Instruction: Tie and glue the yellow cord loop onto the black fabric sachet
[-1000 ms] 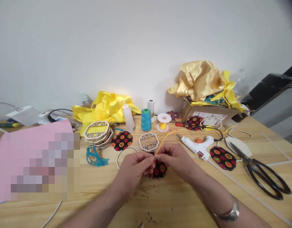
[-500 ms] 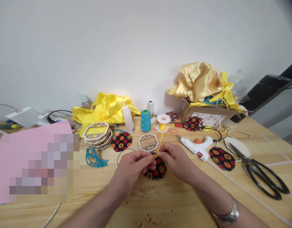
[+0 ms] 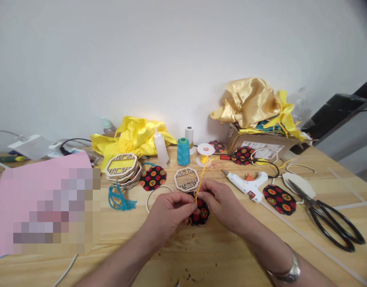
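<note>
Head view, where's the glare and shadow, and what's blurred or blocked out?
Head view: sheen on gold satin and silver cuff; same view, soft shadow on the wall left of the satin; same view, coarse pixel blocks covering part of the pink sheet; same view, little motion blur on the left hand or right hand.

A broad, curved, silver-coloured metal bracelet [image 3: 295, 268] circles the right forearm [image 3: 258, 235], its shiny surface mixing pale highlights with darker grey streaks, any engraving too blurred to tell. The left forearm [image 3: 132, 253] is bare, and the left grip [image 3: 169, 211] and right grip [image 3: 217, 203] are ungloved human hands.
</note>
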{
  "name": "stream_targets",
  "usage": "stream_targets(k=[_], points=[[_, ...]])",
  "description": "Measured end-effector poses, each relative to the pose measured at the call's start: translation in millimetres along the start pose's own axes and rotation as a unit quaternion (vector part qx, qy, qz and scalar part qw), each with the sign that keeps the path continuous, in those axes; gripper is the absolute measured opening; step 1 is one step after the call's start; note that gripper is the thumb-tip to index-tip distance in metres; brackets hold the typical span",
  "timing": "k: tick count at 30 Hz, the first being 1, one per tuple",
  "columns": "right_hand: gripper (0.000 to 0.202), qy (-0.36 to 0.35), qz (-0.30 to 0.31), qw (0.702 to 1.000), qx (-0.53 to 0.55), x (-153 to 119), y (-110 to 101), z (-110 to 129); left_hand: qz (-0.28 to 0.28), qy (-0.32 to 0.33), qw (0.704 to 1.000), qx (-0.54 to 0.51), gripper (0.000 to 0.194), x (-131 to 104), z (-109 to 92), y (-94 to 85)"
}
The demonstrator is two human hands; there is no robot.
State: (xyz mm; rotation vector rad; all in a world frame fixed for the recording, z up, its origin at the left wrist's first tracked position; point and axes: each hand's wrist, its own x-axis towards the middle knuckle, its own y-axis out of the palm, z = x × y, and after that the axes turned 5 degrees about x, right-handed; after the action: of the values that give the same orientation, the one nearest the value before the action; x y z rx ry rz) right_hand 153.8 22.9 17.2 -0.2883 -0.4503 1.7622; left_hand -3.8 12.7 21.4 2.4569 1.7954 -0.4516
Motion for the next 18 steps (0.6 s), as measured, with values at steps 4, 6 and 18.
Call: stream_targets(k=[4, 6, 18], points=[[0.017, -0.001, 0.004, 1.0, 0.005, 0.1, -0.1, 0.9, -0.023, 0.076, 0.993, 0.086, 0.009, 1.2, 4.4, 1.0], [0.017, 0.0, 0.008, 1.0, 0.013, -0.1, 0.2, 1.7, -0.039, 0.122, 0.984, 0.124, 0.01, 1.3, 7.3, 1.5], [0.015, -0.001, 0.018, 1.0, 0.008, -1.6, 2.2, 2.6, -0.066, 0.276, 0.905, 0.316, 0.021, -7.5, 8.1, 3.3]])
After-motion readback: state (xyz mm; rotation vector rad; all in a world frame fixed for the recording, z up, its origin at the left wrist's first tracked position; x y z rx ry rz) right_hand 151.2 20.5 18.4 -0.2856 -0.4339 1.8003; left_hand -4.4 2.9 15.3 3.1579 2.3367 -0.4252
